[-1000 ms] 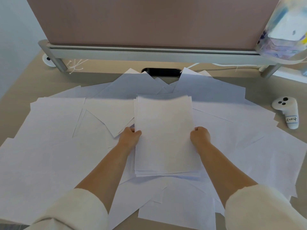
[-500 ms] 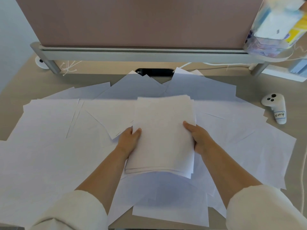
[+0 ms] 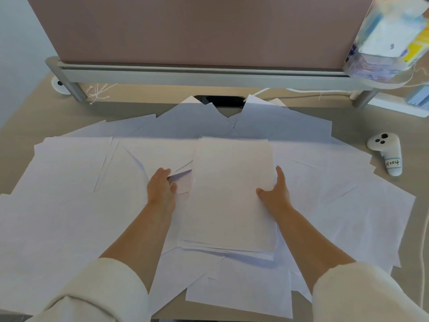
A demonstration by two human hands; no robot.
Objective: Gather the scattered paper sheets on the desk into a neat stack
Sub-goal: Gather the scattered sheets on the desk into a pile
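My left hand [image 3: 161,189] is closed in a pinch on the lifted corner of a loose sheet [image 3: 183,176] just left of the stack [image 3: 232,194]. My right hand [image 3: 277,194] is spread, with straight fingers along the stack's right edge and the thumb resting on top. The stack lies mid-table, its near edges fanned, on scattered sheets [image 3: 69,194] that reach nearly to the table's [image 3: 27,122] near edge; bare surface shows only at the far corners, below the rail [image 3: 197,76] and around the white controller [image 3: 387,154] on the right.
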